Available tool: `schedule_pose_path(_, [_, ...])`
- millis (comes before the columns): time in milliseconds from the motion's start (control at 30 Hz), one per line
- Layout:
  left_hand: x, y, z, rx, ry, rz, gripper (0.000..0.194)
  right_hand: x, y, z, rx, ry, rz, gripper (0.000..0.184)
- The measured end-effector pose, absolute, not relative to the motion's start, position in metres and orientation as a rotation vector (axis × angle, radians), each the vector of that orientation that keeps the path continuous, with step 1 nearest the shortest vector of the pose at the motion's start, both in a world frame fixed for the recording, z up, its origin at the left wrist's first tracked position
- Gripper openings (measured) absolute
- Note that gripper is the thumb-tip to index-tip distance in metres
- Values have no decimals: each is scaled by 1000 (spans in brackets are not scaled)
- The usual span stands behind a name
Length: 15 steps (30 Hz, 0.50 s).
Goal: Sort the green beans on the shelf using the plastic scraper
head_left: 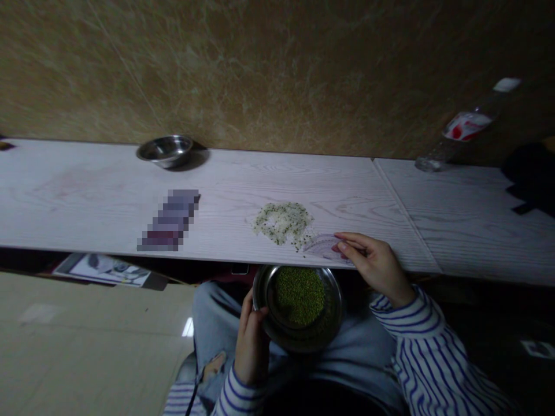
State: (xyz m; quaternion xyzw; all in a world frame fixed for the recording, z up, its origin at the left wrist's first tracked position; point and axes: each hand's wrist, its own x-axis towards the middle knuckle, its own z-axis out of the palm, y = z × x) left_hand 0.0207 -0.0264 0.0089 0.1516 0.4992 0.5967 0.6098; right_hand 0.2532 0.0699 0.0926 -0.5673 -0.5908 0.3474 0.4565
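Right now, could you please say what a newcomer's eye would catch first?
Likely the round metal bowl of small green grains, held by the left hand in front of the pale, wood-grained counter. Next, the white-and-green grain pile on that counter, with the right hand pinching a clear, protractor-like plastic piece at its near right side.

A pale wood-grained counter [229,190] bears a metal bowl [171,162], mixed grains [291,222] and a bottle [467,125]
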Motion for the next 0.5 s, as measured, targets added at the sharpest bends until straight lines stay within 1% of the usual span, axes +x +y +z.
schedule_pose_path(300, [22,-26,12,335,1136,1392,55,245,79,90,-1377,-1460,890,36])
schedule_pose_path(400, [21,-25,13,332,1141,1385,59,243,81,91,-1369,-1467,900,34])
schedule_pose_path(500, [21,-25,11,321,1150,1377,58,242,81,93,-1358,-1483,906,33])
